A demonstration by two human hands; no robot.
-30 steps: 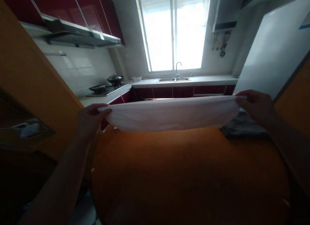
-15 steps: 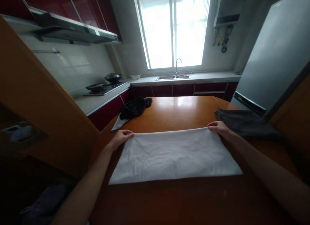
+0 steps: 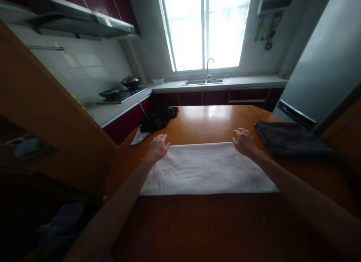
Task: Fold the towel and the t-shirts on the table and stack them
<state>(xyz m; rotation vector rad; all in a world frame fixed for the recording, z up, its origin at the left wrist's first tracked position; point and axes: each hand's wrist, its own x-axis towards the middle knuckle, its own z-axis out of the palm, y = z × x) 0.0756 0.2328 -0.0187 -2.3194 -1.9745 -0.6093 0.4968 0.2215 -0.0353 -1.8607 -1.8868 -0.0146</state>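
Observation:
A white cloth [image 3: 208, 169], folded into a wide strip with some wrinkles, lies flat on the brown wooden table [image 3: 197, 224]. At its far left corner is my left hand [image 3: 158, 147], fingers apart and gripping nothing. My right hand [image 3: 244, 140] is over the far right corner, its fingers also spread and loosely bent. Whether either palm touches the cloth is hard to tell. My forearms cross above the cloth's left and right ends and hide parts of them.
A dark grey folded cloth [image 3: 293, 139] lies on the table's right side. Toward the far left are a crumpled black cloth [image 3: 158, 118] and a white piece [image 3: 139, 136]. Beyond stand a counter with a sink [image 3: 203, 82], a stove with pans [image 3: 131, 81] and a fridge [image 3: 318, 62].
Both hands have let go of the white cloth's far corners and moved inward, fingers opening. The cloth now lies flatter on the table. The camera view has tilted down slightly.

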